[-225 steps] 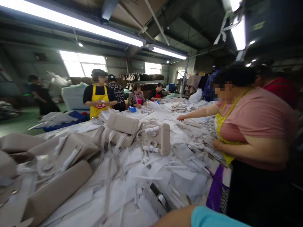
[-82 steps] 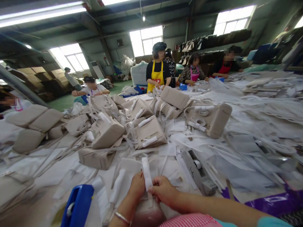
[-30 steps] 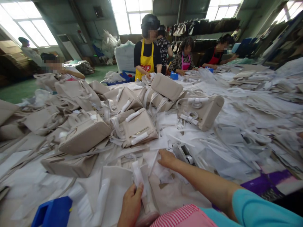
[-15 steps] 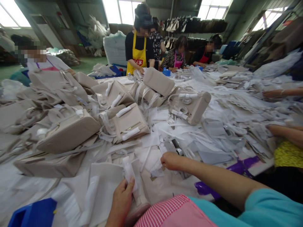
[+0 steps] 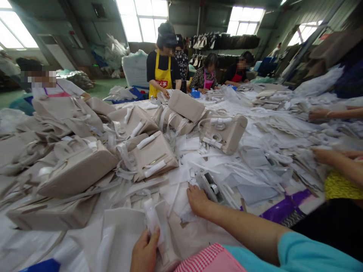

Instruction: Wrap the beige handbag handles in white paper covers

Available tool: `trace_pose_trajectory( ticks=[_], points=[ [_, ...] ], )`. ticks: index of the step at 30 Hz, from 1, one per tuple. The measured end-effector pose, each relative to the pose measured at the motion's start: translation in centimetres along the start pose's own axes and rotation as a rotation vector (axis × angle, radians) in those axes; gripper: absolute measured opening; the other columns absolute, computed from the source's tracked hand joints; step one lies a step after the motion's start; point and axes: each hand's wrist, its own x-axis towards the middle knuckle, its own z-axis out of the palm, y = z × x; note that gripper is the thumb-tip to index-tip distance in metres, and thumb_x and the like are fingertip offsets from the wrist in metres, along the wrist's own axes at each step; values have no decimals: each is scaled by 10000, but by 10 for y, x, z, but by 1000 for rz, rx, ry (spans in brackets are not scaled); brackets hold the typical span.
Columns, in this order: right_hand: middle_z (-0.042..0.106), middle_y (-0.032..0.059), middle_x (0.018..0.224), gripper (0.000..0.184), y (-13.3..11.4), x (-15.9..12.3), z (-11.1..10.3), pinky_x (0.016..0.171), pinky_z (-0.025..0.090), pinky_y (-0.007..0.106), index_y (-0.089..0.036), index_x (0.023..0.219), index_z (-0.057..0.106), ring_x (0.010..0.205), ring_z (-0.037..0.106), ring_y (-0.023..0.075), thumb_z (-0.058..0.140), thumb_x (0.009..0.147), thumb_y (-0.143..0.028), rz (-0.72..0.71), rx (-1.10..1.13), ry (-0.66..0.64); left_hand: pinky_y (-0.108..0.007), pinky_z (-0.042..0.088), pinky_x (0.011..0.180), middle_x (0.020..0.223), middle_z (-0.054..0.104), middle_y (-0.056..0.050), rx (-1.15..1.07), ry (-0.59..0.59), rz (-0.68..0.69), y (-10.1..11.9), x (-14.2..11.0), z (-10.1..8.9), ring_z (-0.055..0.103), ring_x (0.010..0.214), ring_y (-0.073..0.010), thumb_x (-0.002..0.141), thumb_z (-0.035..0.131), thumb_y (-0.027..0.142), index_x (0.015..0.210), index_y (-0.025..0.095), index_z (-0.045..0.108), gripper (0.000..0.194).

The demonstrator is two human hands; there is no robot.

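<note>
My left hand (image 5: pixel 145 247) is closed around the white-wrapped handle (image 5: pixel 153 219) of a beige handbag (image 5: pixel 123 230) close to my body, thumb on top of the wrapping. The bag's lower part runs out of view. Farther right, my right hand (image 5: pixel 198 201) rests with fingers stretched out on thin white sheets (image 5: pixel 181 189). Just beyond it sits a grey tape dispenser (image 5: pixel 209 185), near the wrist. Another beige handbag (image 5: pixel 154 156) lies past the sheets, its handle and metal trim partly covered in white wrapping.
Beige handbags (image 5: pixel 76 168) are heaped on the left. White wrapping strips and sheets (image 5: pixel 272 143) cover the table to the right. A blue object (image 5: pixel 42 266) shows at the bottom left edge. Several co-workers stand around; one person's hands (image 5: pixel 326 156) work at the right.
My right hand has gone from a curled fist to outstretched fingers and moved slightly left onto the sheets. My left hand keeps its hold on the handle. The view has shifted a little.
</note>
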Motion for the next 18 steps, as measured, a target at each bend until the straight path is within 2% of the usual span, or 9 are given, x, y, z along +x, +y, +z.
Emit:
trace_pose_trajectory(
  ticks=[3,5,6,8,10,12,14,16,18],
  points=[
    [120,198,1599,815,-10,-4,12,1030,341,614,-151,1487,310,1433,144,429,646,744,-165,66,48,-59,-326,524,742,775,735,-61,-9,-8,-18,1,1,0,655,816,-275,714,529,723,820,178,676,574],
    [32,161,1617,844,-16,-6,17,1049,278,667,-187,1518,246,1451,98,419,636,771,-232,88,144,-93,-336,529,762,820,748,-74,-5,-20,-31,1,4,0,665,851,-288,701,535,730,866,167,685,606],
    [11,143,1620,840,-18,-7,19,1070,254,660,-201,1520,244,1457,95,404,631,775,-248,75,203,-88,-340,529,778,855,754,-80,-8,-25,-35,1,5,-1,669,880,-295,698,538,729,900,161,687,621],
    [10,116,1625,801,-20,-7,18,1129,234,570,-210,1507,285,1468,104,357,616,779,-252,2,320,-31,-346,527,806,917,759,-88,-12,-31,-39,1,7,-1,669,929,-303,698,543,719,952,155,687,635],
    [61,123,1621,749,-17,-8,15,1168,228,439,-169,1482,346,1473,128,311,605,785,-251,-90,394,60,-350,522,816,916,760,-86,5,-28,-31,1,7,-2,668,935,-306,698,549,711,937,159,689,618],
    [155,159,1600,711,-9,-11,12,1164,252,377,-113,1459,384,1458,194,298,585,785,-222,-124,376,132,-354,520,802,867,756,-81,26,-17,-22,1,6,-2,669,901,-306,704,542,712,878,166,687,591],
    [360,214,1504,703,3,-18,14,1103,347,403,-77,1454,383,1365,385,320,548,774,-146,-55,294,125,-351,518,787,838,750,-75,30,-23,-17,2,5,-2,669,875,-301,711,537,712,839,172,681,573],
    [578,247,1289,749,16,-27,21,978,454,422,-54,1465,357,1164,583,337,524,735,-63,71,215,44,-346,520,771,828,750,-71,14,-30,-21,2,4,-2,668,864,-298,710,537,715,835,175,680,573],
    [664,265,1117,796,27,-35,32,885,499,414,-15,1463,347,1006,664,344,538,691,-24,173,181,-20,-342,521,763,828,753,-68,-6,-25,-26,1,4,-1,669,860,-296,704,545,716,845,175,682,576]
  ],
)
